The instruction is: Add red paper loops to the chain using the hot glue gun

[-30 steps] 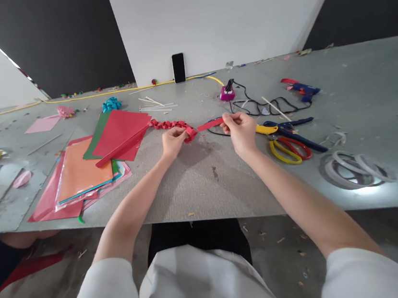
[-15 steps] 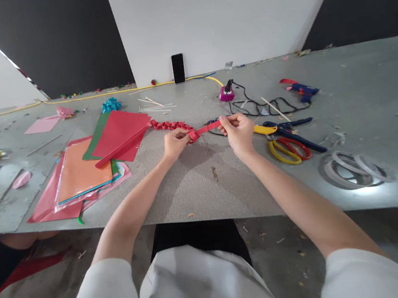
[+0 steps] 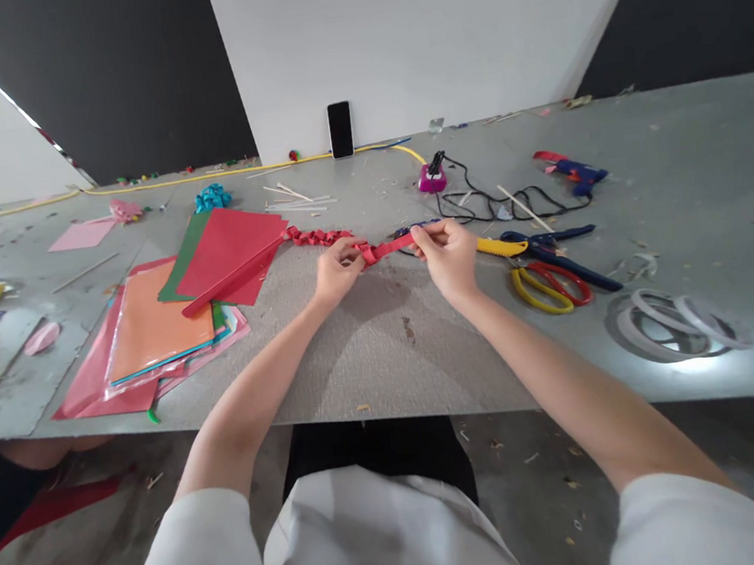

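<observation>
Now, from my remote seat, the grey table [image 3: 372,356] fills most of the view, and no box, tray or other container stands on it, so nothing is held inside anything. At left lies a paper stack [image 3: 150,333], with a red sheet [image 3: 226,251] tilted across its top. At right lie white tape rings [image 3: 671,324], then scissors [image 3: 554,270], a glue gun [image 3: 573,169] with its black cord, and a phone [image 3: 340,128] upright against the back wall.

Since a second ago both hands have drawn closer together. The red strip [image 3: 390,246], which stood loose and apart from the folded red chain [image 3: 320,235], is now pulled flat between the hands, just above the table's middle and joined to the chain's near end. I judge this to be one more fold being laid onto the chain.

My left hand [image 3: 338,273] pinches that chain end, fingers closed on it. My right hand [image 3: 446,256] is closed on the strip's free end, thumb and forefinger gripping it.
</observation>
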{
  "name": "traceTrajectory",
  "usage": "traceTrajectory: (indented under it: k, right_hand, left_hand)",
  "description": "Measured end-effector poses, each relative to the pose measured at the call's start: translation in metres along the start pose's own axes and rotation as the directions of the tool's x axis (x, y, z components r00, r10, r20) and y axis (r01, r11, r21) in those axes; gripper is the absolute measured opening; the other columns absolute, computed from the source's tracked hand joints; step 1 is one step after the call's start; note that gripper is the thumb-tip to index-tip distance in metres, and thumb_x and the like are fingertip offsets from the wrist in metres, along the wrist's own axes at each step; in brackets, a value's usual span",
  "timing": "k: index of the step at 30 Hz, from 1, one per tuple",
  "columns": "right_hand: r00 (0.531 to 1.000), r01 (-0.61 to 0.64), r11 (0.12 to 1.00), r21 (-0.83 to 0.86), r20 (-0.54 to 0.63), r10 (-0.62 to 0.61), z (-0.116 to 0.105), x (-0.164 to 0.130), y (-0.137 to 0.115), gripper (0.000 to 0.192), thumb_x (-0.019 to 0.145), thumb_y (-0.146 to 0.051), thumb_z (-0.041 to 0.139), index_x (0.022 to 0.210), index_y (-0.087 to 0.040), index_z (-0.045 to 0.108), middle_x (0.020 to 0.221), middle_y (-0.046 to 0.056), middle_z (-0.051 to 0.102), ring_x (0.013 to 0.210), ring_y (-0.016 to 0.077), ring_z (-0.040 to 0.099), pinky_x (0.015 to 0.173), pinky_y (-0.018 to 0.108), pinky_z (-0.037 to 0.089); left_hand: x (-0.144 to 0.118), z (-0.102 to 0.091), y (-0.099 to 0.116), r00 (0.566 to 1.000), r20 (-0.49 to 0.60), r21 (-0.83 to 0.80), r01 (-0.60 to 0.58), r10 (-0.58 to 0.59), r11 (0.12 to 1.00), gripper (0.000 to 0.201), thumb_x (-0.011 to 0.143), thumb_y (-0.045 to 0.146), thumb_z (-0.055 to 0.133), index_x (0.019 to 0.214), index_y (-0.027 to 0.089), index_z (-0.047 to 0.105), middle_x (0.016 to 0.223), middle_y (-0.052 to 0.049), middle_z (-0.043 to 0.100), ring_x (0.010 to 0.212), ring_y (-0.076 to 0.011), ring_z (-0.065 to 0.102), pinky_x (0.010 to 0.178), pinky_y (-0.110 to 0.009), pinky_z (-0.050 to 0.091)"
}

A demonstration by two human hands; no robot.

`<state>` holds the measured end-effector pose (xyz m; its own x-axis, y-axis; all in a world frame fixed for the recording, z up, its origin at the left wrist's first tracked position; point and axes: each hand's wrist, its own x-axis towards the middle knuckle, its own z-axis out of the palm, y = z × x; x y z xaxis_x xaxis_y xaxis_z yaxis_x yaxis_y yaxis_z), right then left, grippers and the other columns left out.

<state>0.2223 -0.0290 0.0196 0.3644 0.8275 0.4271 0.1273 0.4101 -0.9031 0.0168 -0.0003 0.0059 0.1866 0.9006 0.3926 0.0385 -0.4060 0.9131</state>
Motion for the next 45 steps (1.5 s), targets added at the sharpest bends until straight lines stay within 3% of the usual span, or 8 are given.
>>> traceTrajectory:
  k: [7, 14, 25, 30, 35, 45]
  right_hand:
    - [1.000, 0.001, 1.000, 0.001, 0.017, -0.001, 0.000, -0.001, 0.003, 0.044, 0.079, -0.063, 0.082, 0.083, -0.023, 0.064, 0.073, 0.004, 0.074, 0.062, 0.0174, 0.068, 0.056, 0.031, 0.054]
    - [0.999, -0.026, 0.999, 0.023, 0.047, 0.025, 0.002, -0.002, 0.004, 0.041, 0.080, -0.061, 0.083, 0.083, -0.024, 0.065, 0.073, 0.003, 0.074, 0.061, 0.0167, 0.066, 0.055, 0.031, 0.053]
    - [0.991, -0.002, 1.000, -0.017, 0.132, 0.004, 0.006, -0.012, 0.002, 0.049, 0.079, -0.071, 0.079, 0.086, -0.025, 0.064, 0.074, 0.003, 0.073, 0.070, 0.0217, 0.073, 0.064, 0.035, 0.058]
    - [0.989, 0.080, 0.991, -0.110, 0.130, -0.065, 0.005, -0.014, 0.002, 0.045, 0.086, -0.069, 0.073, 0.089, -0.025, 0.063, 0.076, 0.002, 0.073, 0.070, 0.0202, 0.072, 0.067, 0.035, 0.058]
    - [0.974, 0.206, 0.946, -0.250, 0.144, -0.174, 0.004, -0.016, -0.002, 0.035, 0.094, -0.059, 0.068, 0.086, -0.025, 0.062, 0.074, 0.002, 0.071, 0.067, 0.0179, 0.067, 0.068, 0.033, 0.055]
    - [0.964, 0.251, 0.924, -0.289, 0.162, -0.212, 0.005, -0.020, -0.011, 0.026, 0.094, -0.047, 0.068, 0.084, -0.024, 0.062, 0.074, 0.001, 0.070, 0.065, 0.0171, 0.064, 0.072, 0.034, 0.055]
  left_hand:
    - [-0.001, 0.002, 0.005, 0.999, 0.023, -0.196, 0.048, -0.045, 0.980, 0.021, 0.089, 0.027, 0.071, 0.101, 0.019, 0.056, 0.070, 0.001, 0.067, 0.055, -0.0106, 0.060, 0.050, -0.021, 0.049]
    - [0.002, 0.002, 0.001, 1.000, 0.007, -0.145, 0.029, -0.028, 0.989, 0.029, 0.085, 0.031, 0.079, 0.101, 0.019, 0.059, 0.075, 0.001, 0.069, 0.056, -0.0087, 0.059, 0.056, -0.021, 0.049]
    - [0.001, 0.002, 0.003, 0.998, 0.007, -0.043, -0.057, 0.057, 0.997, 0.019, 0.089, 0.032, 0.075, 0.090, 0.018, 0.062, 0.075, 0.000, 0.065, 0.064, -0.0095, 0.056, 0.062, -0.022, 0.045]
    - [-0.001, 0.003, 0.003, 0.992, 0.009, 0.037, -0.130, 0.130, 0.991, 0.012, 0.089, 0.026, 0.072, 0.095, 0.017, 0.066, 0.073, 0.001, 0.063, 0.065, -0.0103, 0.056, 0.065, -0.023, 0.044]
    - [-0.004, 0.006, 0.003, 0.993, 0.039, 0.046, -0.112, 0.110, 0.993, 0.015, 0.089, 0.028, 0.071, 0.099, 0.017, 0.069, 0.076, 0.000, 0.066, 0.068, -0.0105, 0.059, 0.065, -0.022, 0.045]
    - [-0.008, 0.009, 0.009, 0.987, 0.071, 0.108, -0.154, 0.147, 0.982, 0.021, 0.087, 0.035, 0.076, 0.096, 0.017, 0.072, 0.082, -0.004, 0.072, 0.070, -0.0117, 0.061, 0.066, -0.024, 0.047]
